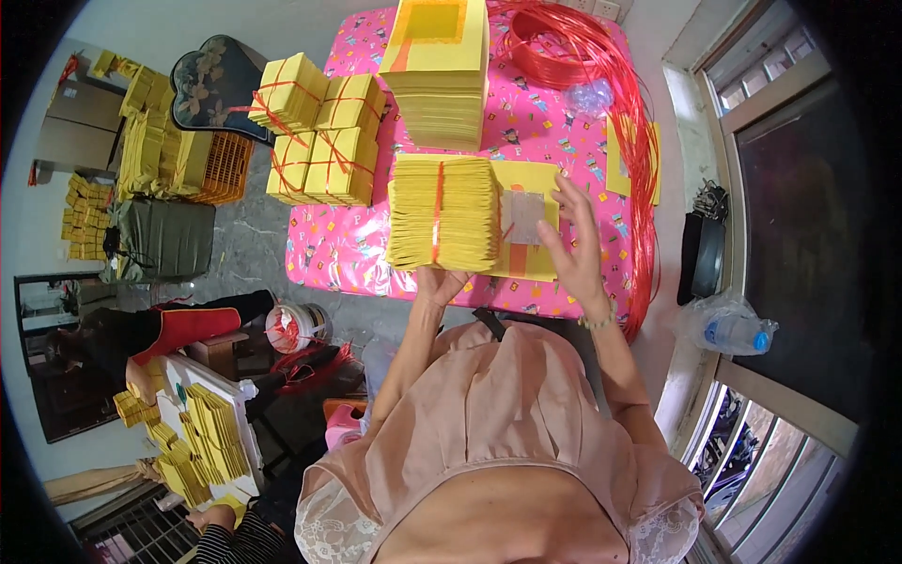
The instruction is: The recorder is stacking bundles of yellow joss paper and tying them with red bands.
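Observation:
A thick bundle of yellow paper [460, 211] with a red strap around its middle stands at the near edge of the table. My left hand [442, 285] holds it from below, with most of the fingers hidden under the bundle. To the right, my right hand [576, 235] is raised with its fingers spread and nothing in them. Beneath that hand lies a flat yellow sheet [540, 179] with a pale patch and orange marks. Just beyond the bundle rises a tall stack of yellow paper [437, 108].
Red-tied yellow bundles [343, 155] sit at the left of the pink patterned tablecloth [319, 240]. Coiled red strapping [545, 56] trails down the right side. Lower left, other people work at a white table [240, 442] with yellow packets. A water bottle [738, 334] lies by the window.

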The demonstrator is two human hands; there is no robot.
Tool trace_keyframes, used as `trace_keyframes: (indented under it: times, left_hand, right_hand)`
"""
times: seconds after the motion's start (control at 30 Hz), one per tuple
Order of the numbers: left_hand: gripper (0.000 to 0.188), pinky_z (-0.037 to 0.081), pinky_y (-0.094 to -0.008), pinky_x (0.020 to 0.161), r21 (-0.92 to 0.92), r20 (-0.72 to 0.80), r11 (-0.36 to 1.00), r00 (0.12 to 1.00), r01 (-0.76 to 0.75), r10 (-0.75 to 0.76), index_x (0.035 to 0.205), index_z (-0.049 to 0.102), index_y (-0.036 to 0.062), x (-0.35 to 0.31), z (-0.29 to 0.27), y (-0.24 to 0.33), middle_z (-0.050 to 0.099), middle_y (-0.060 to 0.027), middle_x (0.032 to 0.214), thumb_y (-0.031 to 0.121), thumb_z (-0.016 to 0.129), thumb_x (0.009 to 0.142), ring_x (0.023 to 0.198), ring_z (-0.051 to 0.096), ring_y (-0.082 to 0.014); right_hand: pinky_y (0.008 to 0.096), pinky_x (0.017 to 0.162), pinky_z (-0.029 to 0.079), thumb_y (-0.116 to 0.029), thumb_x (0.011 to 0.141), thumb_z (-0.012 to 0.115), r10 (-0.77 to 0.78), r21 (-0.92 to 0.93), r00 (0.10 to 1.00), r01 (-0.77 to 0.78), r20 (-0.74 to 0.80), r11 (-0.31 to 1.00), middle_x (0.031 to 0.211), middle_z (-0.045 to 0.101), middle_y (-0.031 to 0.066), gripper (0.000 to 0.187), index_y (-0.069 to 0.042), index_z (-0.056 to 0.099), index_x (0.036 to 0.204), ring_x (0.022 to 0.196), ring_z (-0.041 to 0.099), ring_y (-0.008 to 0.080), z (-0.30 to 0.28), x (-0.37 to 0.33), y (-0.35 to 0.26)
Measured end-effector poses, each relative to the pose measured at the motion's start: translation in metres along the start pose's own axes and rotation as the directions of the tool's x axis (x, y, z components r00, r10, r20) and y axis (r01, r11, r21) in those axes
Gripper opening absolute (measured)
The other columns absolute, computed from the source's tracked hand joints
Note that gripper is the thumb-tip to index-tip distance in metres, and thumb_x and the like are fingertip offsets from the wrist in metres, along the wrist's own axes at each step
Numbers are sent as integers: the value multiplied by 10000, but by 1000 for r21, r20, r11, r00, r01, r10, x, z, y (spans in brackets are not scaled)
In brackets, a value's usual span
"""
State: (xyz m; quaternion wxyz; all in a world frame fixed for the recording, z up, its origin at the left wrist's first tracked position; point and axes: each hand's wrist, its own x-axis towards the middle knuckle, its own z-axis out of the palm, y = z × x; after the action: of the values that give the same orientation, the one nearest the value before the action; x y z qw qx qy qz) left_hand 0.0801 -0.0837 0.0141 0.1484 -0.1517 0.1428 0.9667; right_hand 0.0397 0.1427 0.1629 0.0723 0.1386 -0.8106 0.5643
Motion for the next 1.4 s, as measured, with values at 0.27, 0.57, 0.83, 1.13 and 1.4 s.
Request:
trace_keyframes:
  times: [0.27,0.57,0.83,1.13,1.4]
  left_hand:
    - [736,409,-518,1040,11,-22,999,999,-47,47,1402,447,87,-27,-23,11,492,-138,1405,633,422,909,1252,500,-324]
    - [771,452,-570,978,-356,-44,932,998,-62,50,1438,401,90,-84,-13,24,444,-182,1437,647,417,905,1261,495,-366]
    - [673,493,-509,964,-451,56,882,982,-137,182,1423,416,67,-119,-32,33,481,-179,1405,554,402,957,1222,532,-360]
    - [757,500,-530,942,-339,-50,924,985,-174,167,1426,401,59,-177,-51,98,501,-187,1383,631,371,932,1191,549,-387]
    - [965,494,-485,913,270,-630,941,702,-204,333,1327,457,61,-191,-60,146,533,-140,1207,801,572,719,1093,563,-317]
  right_hand:
    - [465,1160,184,-577,538,862,-172,286,799,0,576,958,1545,237,151,1335,-51,130,1523,1437,209,322,60,37,28]
    - [479,1154,170,-572,487,874,-286,67,624,350,727,934,1471,267,234,1424,-4,64,1512,1380,252,389,100,31,-12]
    - [510,1125,202,-624,458,856,-328,53,653,403,683,914,1472,217,256,1477,13,33,1506,1374,234,412,146,13,-37]
    - [528,1142,178,-467,556,869,-228,164,682,158,694,974,1479,137,281,1404,9,-55,1500,1379,162,439,240,-4,-37]
    - [397,1107,305,-318,756,766,113,443,608,-682,786,582,1435,270,176,1105,-20,-9,1485,1355,289,269,343,-14,-6]
